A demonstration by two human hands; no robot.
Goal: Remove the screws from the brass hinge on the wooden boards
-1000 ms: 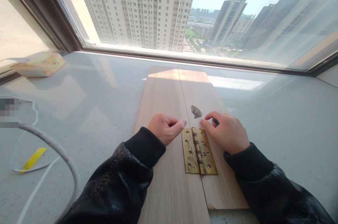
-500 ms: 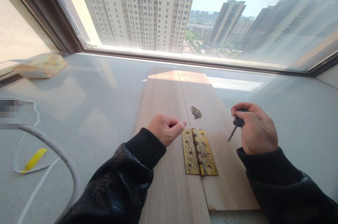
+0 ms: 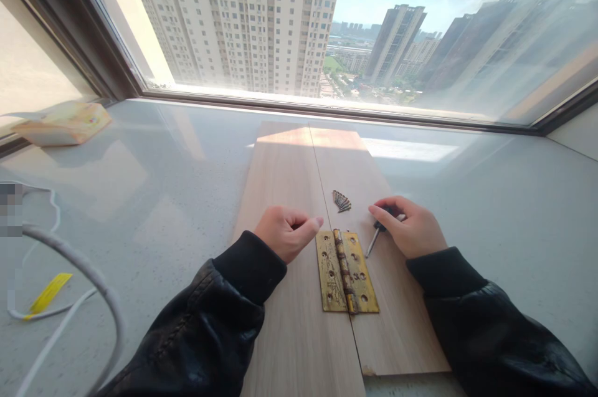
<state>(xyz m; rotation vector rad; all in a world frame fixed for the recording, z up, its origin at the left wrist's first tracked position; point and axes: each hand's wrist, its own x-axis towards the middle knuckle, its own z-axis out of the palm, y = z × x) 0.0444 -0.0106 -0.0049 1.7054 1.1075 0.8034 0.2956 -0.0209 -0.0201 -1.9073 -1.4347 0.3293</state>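
A brass hinge lies flat across the seam of two light wooden boards set side by side on a grey stone sill. My left hand rests on the left board in a loose fist, its thumb pointing at the hinge's top left corner. My right hand lies on the right board, closed round the black handle of a small screwdriver whose shaft points down-left toward the hinge. A small bunch of screws lies just beyond the hinge.
A wide window runs along the back of the sill. A yellowish box sits at the far left corner. White cables and a yellow tag lie at the left. The boards' near ends reach the sill's front edge.
My right hand lifted the screwdriver off to the right, then came back left and down onto the right board beside the hinge. My left hand stayed put.
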